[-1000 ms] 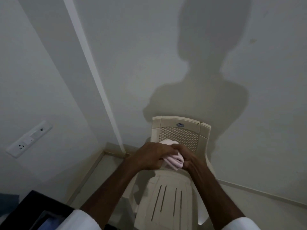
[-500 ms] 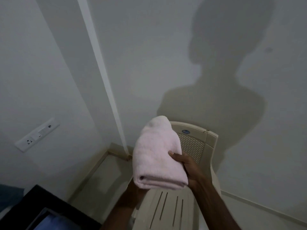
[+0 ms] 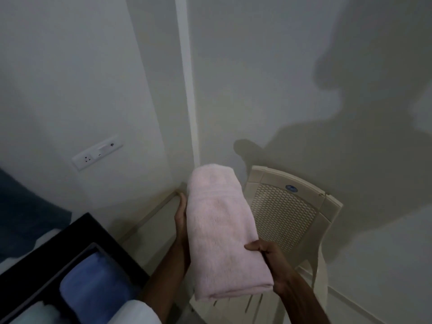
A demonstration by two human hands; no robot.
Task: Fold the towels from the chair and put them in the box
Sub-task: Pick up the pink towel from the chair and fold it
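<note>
Towel [image 3: 224, 230], pink, one, folded into a thick pad, held in the air by two hands, in front of the single beige plastic chair [image 3: 287, 213]. Left hand [image 3: 181, 218] against its left edge, fingers hidden behind the cloth, grip impossible to tell. Right hand [image 3: 268, 258] pinching the near right corner, thumb on top, fingers curled beneath. Lower left, one black box [image 3: 77, 232] holding two folded towels: blue towel [image 3: 93, 284] and pale towel [image 3: 39, 312]. One switch plate [image 3: 97, 152] on the wall.

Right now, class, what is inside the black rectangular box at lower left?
A rolled blue fabric towel lies in the black rectangular box, with a pale cloth towel beside it. A white sleeve and the picture's edge cover the rest.
</note>
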